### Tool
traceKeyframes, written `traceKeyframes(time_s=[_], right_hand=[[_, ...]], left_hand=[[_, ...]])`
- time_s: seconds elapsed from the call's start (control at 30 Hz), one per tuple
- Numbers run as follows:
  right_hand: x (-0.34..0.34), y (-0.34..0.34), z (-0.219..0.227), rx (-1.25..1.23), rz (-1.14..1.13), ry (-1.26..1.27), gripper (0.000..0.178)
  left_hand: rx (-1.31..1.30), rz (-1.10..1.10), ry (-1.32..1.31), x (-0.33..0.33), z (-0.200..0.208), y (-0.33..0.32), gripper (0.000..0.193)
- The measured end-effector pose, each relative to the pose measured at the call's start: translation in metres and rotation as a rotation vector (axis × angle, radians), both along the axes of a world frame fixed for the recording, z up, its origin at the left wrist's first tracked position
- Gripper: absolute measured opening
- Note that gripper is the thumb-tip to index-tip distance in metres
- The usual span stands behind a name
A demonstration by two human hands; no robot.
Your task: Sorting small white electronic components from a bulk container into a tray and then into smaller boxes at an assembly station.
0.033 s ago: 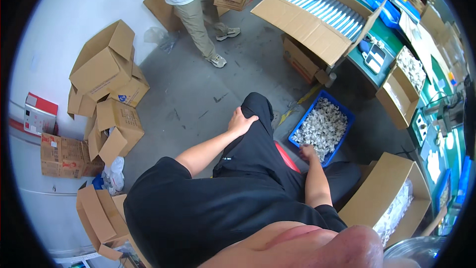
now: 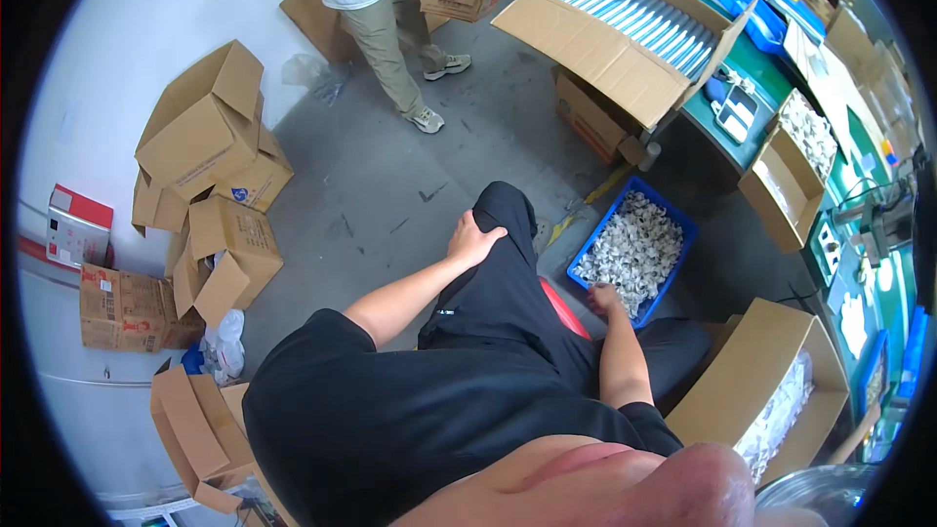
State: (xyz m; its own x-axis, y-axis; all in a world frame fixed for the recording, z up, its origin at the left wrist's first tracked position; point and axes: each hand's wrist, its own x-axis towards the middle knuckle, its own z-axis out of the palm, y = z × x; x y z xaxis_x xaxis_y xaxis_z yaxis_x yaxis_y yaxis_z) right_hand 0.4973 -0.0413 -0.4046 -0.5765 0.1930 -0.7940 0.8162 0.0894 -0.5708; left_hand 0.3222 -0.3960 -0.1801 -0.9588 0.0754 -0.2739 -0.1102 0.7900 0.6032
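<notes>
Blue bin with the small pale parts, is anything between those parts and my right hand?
Nothing visible: your right hand is at the blue bin's near rim, and the pale parts lie uncovered just beyond.

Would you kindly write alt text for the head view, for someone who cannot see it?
A person in black, seen from above, rests the left hand on one knee, with the right hand at the near edge of a blue bin of small pale pieces. Ahead, a co-worker touches a cardboard box; more boxes stand left, a green workbench right.
</notes>
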Motion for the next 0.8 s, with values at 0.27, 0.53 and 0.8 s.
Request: traceKeyframes(time_s=[0.27, 0.53, 0.8], right_hand=[[0.025, -0.010, -0.002, -0.066, -0.040, -0.028, 0.023], [0.041, -0.015, 0.012, -0.022, -0.122, -0.046, 0.023], [0.031, 0.071, 0.083, 0.141, -0.393, 0.453, 0.025]], left_hand=[[-0.018, -0.023, -0.042, -0.001, 0.000, -0.004, 0.096], [-0.194, -0.155, 0.050, -0.003, -0.014, -0.012, 0.100], [0.396, -0.218, -0.061, -0.092, -0.039, -0.010, 0.087]])
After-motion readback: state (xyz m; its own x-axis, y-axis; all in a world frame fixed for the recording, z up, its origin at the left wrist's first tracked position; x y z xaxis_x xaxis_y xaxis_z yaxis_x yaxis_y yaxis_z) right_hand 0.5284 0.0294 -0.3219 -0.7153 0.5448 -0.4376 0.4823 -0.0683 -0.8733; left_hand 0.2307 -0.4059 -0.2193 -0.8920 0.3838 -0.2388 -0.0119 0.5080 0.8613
